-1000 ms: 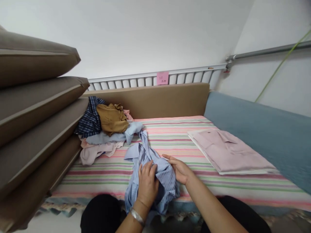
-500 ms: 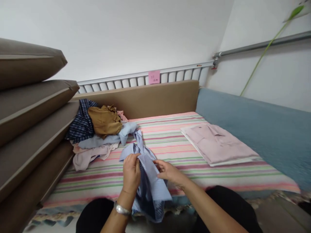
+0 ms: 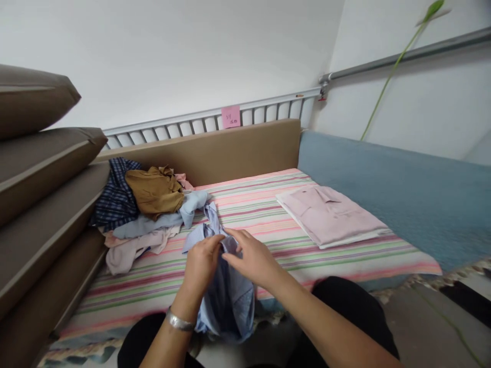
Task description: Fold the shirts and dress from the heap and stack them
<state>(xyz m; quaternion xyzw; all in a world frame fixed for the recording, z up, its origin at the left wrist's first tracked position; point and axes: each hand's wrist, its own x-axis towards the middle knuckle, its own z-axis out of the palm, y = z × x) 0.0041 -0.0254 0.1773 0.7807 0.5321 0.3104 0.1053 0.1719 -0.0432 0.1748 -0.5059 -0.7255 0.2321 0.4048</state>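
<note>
A light blue striped shirt (image 3: pixel 226 301) hangs bunched over the near edge of the striped bedsheet (image 3: pixel 153 281). My left hand (image 3: pixel 201 263), with a silver bracelet on its wrist, is closed on the shirt's upper edge. My right hand (image 3: pixel 251 258) pinches the same edge right beside it, fingers pressed together on the cloth. Both hands meet at the shirt's top, near its collar. The lower part of the shirt droops toward my lap.
A heap of unfolded clothes (image 3: pixel 149 204) lies at the back left, against stacked brown cushions (image 3: pixel 42 189). A folded pink shirt (image 3: pixel 330 214) rests on the right. A brown pad (image 3: pixel 230 148) and a blue pad (image 3: pixel 391 189) line the bed's walls.
Both hands rose from lying flat on the shirt to gripping its top edge close together. The shirt is lifted and bunched. The view has swung right.
</note>
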